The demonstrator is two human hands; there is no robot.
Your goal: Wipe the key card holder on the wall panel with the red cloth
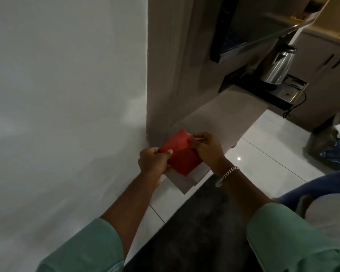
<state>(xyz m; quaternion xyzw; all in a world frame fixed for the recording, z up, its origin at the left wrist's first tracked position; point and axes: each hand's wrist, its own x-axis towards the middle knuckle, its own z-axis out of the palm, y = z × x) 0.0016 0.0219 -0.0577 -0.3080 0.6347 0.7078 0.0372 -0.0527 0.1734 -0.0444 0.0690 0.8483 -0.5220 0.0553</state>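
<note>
A: What sits farthest left?

B: A plain white wall [67, 95], running down to its corner just left of the left hand [151, 160].

A: And that hand?

B: Its fingers [166, 153] are pinched narrow on the near left edge of the red cloth [182, 154], thumb on top. A green sleeve [86, 250] is rolled up the forearm.

A: Where is the cloth itself?

B: Stretched between the two sets of fingers, folded into a flat rectangle, held just above the near end of a pale table [220, 116] that juts out from the wall corner.

A: The right hand?

B: The right hand [206, 148] pinches the cloth's far right edge, fingers close together around the fabric. A silver chain bracelet [227, 173] hangs at that wrist, and the same green sleeve shows lower down.

A: The key card holder?

B: I cannot make one out; nothing I can identify as the holder shows here.

A: Beyond the right fingers?

B: Well apart, up and to the right, a steel kettle [279, 65] stands on a black tray [263, 91], with a black cord [296, 107] hanging off its edge. Below the hands lie white floor tiles [273, 146] and a dark mat [200, 228].
</note>
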